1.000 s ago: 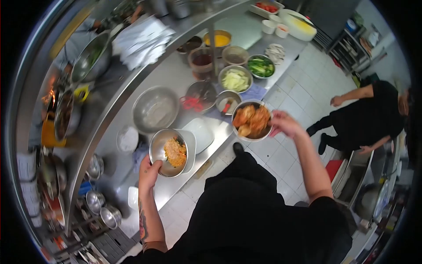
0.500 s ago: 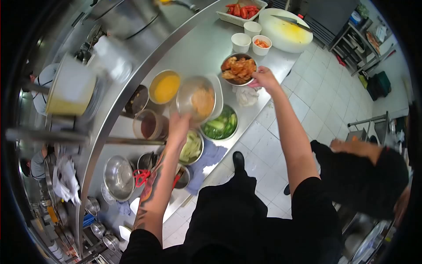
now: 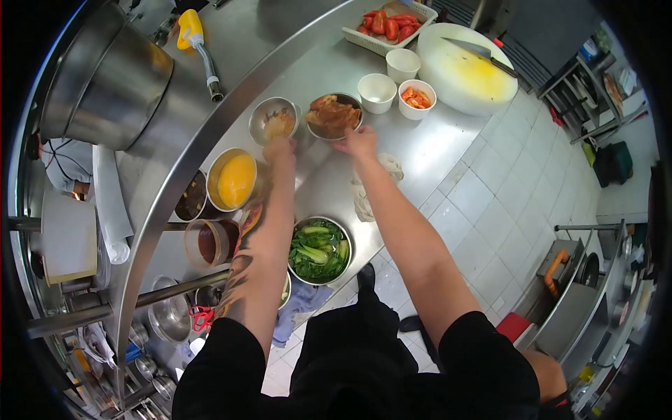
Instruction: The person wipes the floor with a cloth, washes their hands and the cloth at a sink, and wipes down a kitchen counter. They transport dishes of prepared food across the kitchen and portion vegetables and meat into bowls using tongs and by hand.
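At the near rim of a metal bowl of pale minced food (image 3: 280, 124), my left hand (image 3: 281, 146) is closed on the edge, its fingers partly hidden. My right hand (image 3: 358, 141) pinches the near rim of a second metal bowl, which contains reddish-brown meat pieces (image 3: 334, 115). The two bowls are side by side at the far part of the steel counter (image 3: 322, 183). Left of my left forearm stands a bowl of yellow liquid (image 3: 236, 180). A bowl of green leafy vegetables (image 3: 319, 250) sits between my forearms, nearer my body.
Paper cups (image 3: 376, 91), one with chopped orange-red pieces, stand near a round cutting board (image 3: 465, 73) bearing a knife (image 3: 483, 54). A basket of red peppers (image 3: 387, 28) is behind. A crumpled cloth (image 3: 367, 192) lies by the counter edge. A steel rail (image 3: 183, 162) curves along the left.
Both hands have brought their bowls close together at the far side of the counter, the meat bowl shifting away from the paper cups. The person at right has mostly left view.
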Available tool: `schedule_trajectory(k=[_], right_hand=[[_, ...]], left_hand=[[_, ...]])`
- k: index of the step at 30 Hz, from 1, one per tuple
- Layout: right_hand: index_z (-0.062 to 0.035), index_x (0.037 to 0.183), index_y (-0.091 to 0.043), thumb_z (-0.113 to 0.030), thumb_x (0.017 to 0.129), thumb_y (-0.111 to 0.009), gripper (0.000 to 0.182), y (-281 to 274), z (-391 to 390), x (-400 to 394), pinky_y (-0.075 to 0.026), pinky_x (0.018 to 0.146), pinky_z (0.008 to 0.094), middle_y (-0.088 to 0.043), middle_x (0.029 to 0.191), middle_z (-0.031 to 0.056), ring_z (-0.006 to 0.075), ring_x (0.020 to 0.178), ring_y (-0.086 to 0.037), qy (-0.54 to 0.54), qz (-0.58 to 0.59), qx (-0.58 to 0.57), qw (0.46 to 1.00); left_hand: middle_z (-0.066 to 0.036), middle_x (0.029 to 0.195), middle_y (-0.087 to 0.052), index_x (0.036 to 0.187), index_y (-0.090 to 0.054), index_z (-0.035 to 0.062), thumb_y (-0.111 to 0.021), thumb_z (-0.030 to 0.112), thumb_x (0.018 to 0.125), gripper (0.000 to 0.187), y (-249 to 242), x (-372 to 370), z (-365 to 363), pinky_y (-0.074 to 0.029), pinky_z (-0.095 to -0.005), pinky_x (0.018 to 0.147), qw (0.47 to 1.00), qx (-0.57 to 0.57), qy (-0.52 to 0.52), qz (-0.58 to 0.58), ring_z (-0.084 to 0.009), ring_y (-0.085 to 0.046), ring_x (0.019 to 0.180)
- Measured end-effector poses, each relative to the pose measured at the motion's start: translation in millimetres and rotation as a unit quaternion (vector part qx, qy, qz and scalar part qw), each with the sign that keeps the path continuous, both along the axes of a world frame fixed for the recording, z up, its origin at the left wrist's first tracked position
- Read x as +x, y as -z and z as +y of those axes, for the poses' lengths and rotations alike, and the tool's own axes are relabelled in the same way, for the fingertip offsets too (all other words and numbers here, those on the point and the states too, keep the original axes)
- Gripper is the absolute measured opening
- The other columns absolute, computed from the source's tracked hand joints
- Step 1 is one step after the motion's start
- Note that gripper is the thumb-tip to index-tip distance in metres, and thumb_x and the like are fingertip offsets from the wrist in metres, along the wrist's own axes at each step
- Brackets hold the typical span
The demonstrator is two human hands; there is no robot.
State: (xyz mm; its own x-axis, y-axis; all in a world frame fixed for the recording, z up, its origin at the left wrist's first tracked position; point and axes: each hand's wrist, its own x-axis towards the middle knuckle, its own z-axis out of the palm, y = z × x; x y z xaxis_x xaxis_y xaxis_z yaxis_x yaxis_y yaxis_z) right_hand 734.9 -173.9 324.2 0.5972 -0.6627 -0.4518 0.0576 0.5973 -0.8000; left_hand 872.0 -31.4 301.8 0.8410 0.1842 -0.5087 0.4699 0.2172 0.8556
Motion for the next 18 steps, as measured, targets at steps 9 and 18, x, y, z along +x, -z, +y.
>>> schedule_trajectory(k=[9, 18], right_hand=[[0.0051, 0.114, -0.042, -0.009, 0.097, -0.057, 0.026, -1.9, 38.0, 33.0, -0.061, 0.069, 0.0387, -0.053, 0.118, 0.0255, 0.0345, 0.087, -0.071, 0.040, -0.065, 0.091, 0.993], [0.0032, 0.128, -0.053, -0.019, 0.099, -0.061, 0.037, -85.7, 77.7, -146.2, -0.055, 0.088, 0.0363, -0.063, 0.120, 0.0175, 0.0265, 0.102, -0.068, -0.167, -0.137, -0.041, 0.975]], left_hand=[[-0.022, 0.128, -0.044, 0.138, -0.031, -0.0051, -0.054, 0.026, 0.097, 0.056, 20.9, -22.2, 17.6, -0.054, -0.0530, 0.092, 0.978, -0.186, 0.020, 0.090, -0.0369, -0.056, 0.112], [-0.017, 0.128, -0.056, 0.146, -0.032, 0.0029, -0.046, 0.031, 0.105, 0.051, -138.3, -243.4, 141.7, -0.053, -0.0413, 0.094, 0.923, -0.184, 0.327, -0.085, -0.0272, -0.060, 0.113]])
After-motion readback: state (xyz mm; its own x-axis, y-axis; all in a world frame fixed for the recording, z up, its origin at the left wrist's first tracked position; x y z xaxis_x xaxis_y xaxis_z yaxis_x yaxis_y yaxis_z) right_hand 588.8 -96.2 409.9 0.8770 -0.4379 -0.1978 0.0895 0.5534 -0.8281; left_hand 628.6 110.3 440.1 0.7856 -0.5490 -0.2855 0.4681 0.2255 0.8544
